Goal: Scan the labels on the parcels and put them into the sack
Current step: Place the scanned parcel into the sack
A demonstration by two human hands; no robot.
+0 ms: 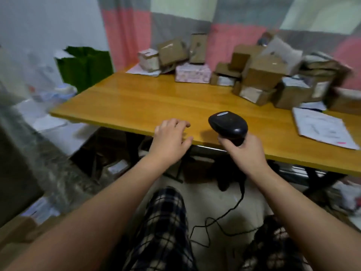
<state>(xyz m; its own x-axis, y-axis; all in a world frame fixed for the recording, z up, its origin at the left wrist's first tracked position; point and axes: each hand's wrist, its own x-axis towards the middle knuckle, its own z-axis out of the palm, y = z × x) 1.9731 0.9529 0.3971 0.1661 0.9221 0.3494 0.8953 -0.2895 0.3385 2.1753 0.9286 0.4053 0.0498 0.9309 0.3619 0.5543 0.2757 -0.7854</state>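
Observation:
My right hand [245,153] grips the handle of a black corded barcode scanner [227,124], its head raised over the front edge of the wooden table [136,102]. My left hand [170,139] hovers at the table's front edge, fingers apart and holding nothing. Several cardboard parcels [261,75] are piled along the back of the table, with a pale pink box [192,73] and more brown boxes [172,51] to their left. A grey translucent sack [29,149] hangs blurred at the far left.
A sheet of paper [322,128] lies on the table's right side. A green bag [86,65] stands beyond the table's left corner. The scanner's cable [220,220] trails over the floor by my checked trousers. Boxes sit under the table.

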